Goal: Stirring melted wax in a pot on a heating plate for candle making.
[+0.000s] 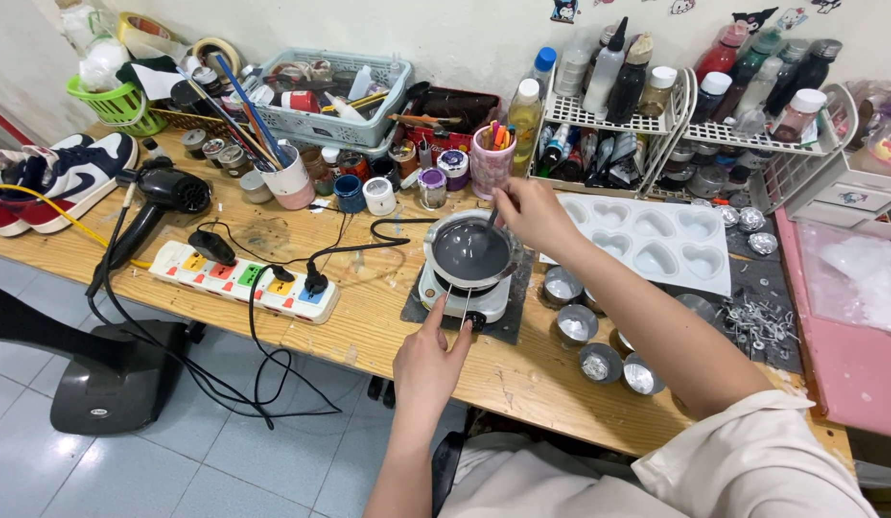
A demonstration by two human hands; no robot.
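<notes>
Head view. A small metal pot (469,251) of grey liquid sits on a white electric hotplate (462,293) at the centre of the wooden worktop (369,326). The right hand (532,213), at 1 o'clock of the pot, has its fingers closed narrowly on a thin stirring stick (492,217) that dips into the liquid. The left hand (428,357), at 6 o'clock, pinches the pot's wire handle (459,295) between thumb and forefinger. A white heart-shaped mould tray (656,245) lies at 3 o'clock; small foil cups (599,363) stand at 4 to 5 o'clock.

Hazards, as judged: the pot overhangs a narrow hotplate, so a hard stir or a slipped pinch could tip it and spill liquid (probably hot) over the left fingers and the worktop. The power strip (242,280) with its black cords (350,247) lies at 9 o'clock, within reach of a spill. The left fingers sit close to the heated surface.
</notes>
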